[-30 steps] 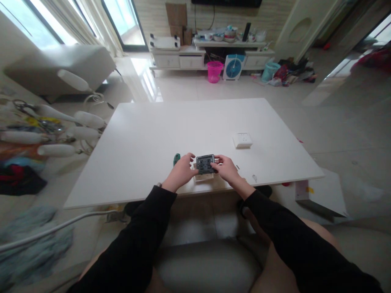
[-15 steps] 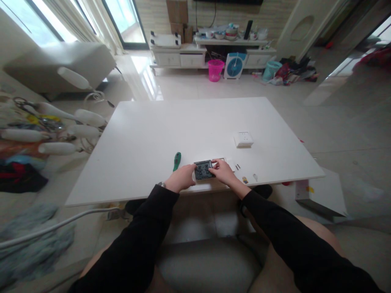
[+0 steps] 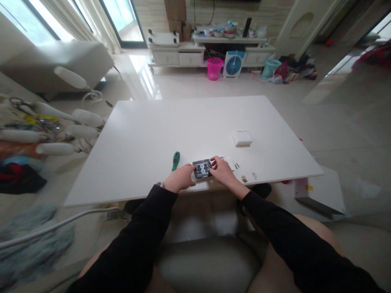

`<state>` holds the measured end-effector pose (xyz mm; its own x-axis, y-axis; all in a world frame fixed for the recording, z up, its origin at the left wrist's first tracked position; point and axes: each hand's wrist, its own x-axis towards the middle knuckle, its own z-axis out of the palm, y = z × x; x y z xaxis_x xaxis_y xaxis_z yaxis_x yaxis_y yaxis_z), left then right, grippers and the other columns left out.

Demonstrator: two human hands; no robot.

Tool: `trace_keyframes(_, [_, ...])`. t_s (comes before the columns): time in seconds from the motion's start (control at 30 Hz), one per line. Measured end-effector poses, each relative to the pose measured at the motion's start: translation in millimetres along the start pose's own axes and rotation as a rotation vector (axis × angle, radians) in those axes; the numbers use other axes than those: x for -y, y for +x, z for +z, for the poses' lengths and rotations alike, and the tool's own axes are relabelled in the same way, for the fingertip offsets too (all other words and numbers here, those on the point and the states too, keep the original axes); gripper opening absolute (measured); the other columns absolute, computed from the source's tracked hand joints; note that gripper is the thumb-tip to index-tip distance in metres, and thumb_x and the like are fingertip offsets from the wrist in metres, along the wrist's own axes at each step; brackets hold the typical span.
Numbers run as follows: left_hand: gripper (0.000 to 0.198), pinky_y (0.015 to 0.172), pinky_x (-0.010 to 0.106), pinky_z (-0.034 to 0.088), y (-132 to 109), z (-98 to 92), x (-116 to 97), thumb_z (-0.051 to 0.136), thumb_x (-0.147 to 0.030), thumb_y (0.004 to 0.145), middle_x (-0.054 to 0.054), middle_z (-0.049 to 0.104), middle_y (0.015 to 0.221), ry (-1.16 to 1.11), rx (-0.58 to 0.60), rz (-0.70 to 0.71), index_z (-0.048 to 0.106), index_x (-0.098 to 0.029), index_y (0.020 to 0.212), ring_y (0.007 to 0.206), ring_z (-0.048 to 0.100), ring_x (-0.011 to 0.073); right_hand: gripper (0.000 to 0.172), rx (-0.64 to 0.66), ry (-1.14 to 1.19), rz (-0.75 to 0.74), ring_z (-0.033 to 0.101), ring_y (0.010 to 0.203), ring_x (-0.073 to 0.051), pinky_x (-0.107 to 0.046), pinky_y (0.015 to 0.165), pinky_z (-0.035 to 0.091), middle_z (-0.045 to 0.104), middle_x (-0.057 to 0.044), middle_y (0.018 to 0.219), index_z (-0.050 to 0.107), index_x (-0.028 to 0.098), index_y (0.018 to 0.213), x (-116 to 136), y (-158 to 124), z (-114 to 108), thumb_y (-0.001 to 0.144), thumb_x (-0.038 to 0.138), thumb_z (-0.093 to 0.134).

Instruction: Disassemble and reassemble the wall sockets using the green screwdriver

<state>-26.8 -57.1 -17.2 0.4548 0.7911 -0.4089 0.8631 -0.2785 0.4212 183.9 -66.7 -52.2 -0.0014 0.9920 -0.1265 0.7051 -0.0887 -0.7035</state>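
My left hand is closed on the left edge of a wall socket panel, whose dark inner side faces up above the table's front edge. At the panel's right edge, my right hand pinches it with thumb and fingers. A green-handled screwdriver lies left of the panel, near my left hand. Partly hidden behind my right hand is a white piece, with two small screws beside it. A white socket on its box stands farther back on the right.
The white table spans the middle of the view. Small items, a yellowish one and a pale one, lie near its front edge. A lamp with white shades stands off the left side. A white box is below the right corner.
The socket panel has tilted slightly, so its inner side catches more light. Both hands remain on it, and the whole view has shifted a little.
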Motion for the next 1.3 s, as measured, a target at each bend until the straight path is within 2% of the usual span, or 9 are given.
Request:
trace_keyframes(0.23, [0.05, 0.103, 0.041, 0.053, -4, -7.0, -5, 0.073, -0.026, 0.084, 0.017, 0.066, 0.138, -0.004, -0.052, -0.034, 0.064, -0.02, 0.132, 0.124, 0.067, 0.0348, 0.029, 0.029, -0.102, -0.073, 0.061, 0.085, -0.016, -0.029, 0.084, 0.05, 0.066, -0.008, 0.11, 0.067, 0.017, 0.107, -6, 0, 4, 0.082, 0.006, 0.059])
trace_keyframes(0.4, [0.038, 0.093, 0.041, 0.054, -4, -16.6, 8, 0.049, -0.02, 0.096, 0.023, 0.063, 0.135, 0.143, -0.216, -0.293, 0.052, -0.013, 0.134, 0.12, 0.068, 0.0349, 0.024, 0.046, -0.183, -0.071, 0.063, 0.095, -0.019, -0.031, 0.091, 0.049, 0.066, -0.01, 0.114, 0.067, 0.018, 0.109, -2, -1, -1, 0.088, 0.011, 0.056])
trace_keyframes(0.53, [0.034, 0.091, 0.041, 0.053, -4, -4.8, 32, 0.047, -0.025, 0.097, 0.027, 0.063, 0.13, 0.204, -0.131, -0.487, 0.052, -0.009, 0.127, 0.121, 0.068, 0.0387, 0.021, 0.089, -0.252, -0.081, 0.064, 0.102, -0.022, -0.032, 0.093, 0.049, 0.068, -0.012, 0.117, 0.068, 0.019, 0.108, 2, -3, -10, 0.09, 0.016, 0.057])
trace_keyframes(0.73, [0.033, 0.091, 0.041, 0.053, 5, 16.3, 61, 0.047, -0.029, 0.099, 0.028, 0.069, 0.124, 0.187, -0.075, -0.452, 0.054, -0.009, 0.125, 0.119, 0.07, 0.0384, 0.025, 0.072, -0.41, -0.059, 0.067, 0.105, -0.025, -0.032, 0.09, 0.047, 0.074, -0.014, 0.117, 0.072, 0.018, 0.107, -16, 1, -42, 0.089, 0.013, 0.055])
trace_keyframes(0.9, [0.032, 0.09, 0.041, 0.053, 13, 20.2, 65, 0.049, -0.025, 0.098, 0.03, 0.072, 0.118, 0.141, -0.114, -0.445, 0.057, -0.007, 0.123, 0.114, 0.072, 0.0379, 0.024, 0.061, -0.565, 0.15, 0.07, 0.102, -0.026, -0.031, 0.082, 0.046, 0.077, -0.016, 0.112, 0.076, 0.016, 0.103, -51, 12, -81, 0.094, 0.016, 0.054])
trace_keyframes(1.0, [0.028, 0.087, 0.039, 0.053, 15, 16.9, 62, 0.054, -0.019, 0.093, 0.029, 0.075, 0.11, 0.102, -0.146, -0.457, 0.061, -0.007, 0.117, 0.11, 0.074, 0.0368, 0.022, 0.095, -0.599, 0.223, 0.072, 0.101, -0.026, -0.031, 0.081, 0.047, 0.078, -0.018, 0.111, 0.077, 0.015, 0.105, -66, 14, -89, 0.095, 0.021, 0.059])
trace_keyframes(1.13, [0.004, 0.075, 0.035, 0.053, 15, 10.0, 58, 0.06, -0.02, 0.087, 0.012, 0.073, 0.071, -0.145, -0.113, -0.435, 0.063, -0.018, 0.088, 0.083, 0.076, 0.0307, 0.022, 0.117, -0.606, 0.234, 0.073, 0.102, -0.026, -0.031, 0.081, 0.048, 0.079, -0.019, 0.112, 0.078, 0.014, 0.105, -74, 13, -85, 0.096, 0.021, 0.059])
trace_keyframes(1.2, [0.008, 0.066, 0.033, 0.051, 15, 6.9, 52, 0.062, -0.02, 0.085, 0.004, 0.065, 0.056, -0.357, -0.147, -0.402, 0.058, -0.022, 0.078, 0.065, 0.07, 0.0252, 0.023, 0.118, -0.614, 0.237, 0.073, 0.102, -0.026, -0.031, 0.082, 0.048, 0.078, -0.02, 0.113, 0.078, 0.013, 0.106, -77, 14, -81, 0.095, 0.018, 0.058])
trace_keyframes(1.3, [0.013, 0.058, 0.029, 0.048, 13, 0.3, 38, 0.064, -0.018, 0.085, 0.0, 0.063, 0.054, -0.662, -0.275, -0.321, 0.052, -0.022, 0.08, 0.053, 0.062, 0.0179, 0.025, 0.118, -0.625, 0.233, 0.073, 0.104, -0.027, -0.031, 0.083, 0.049, 0.078, -0.021, 0.113, 0.077, 0.011, 0.106, -82, 16, -79, 0.094, 0.012, 0.056])
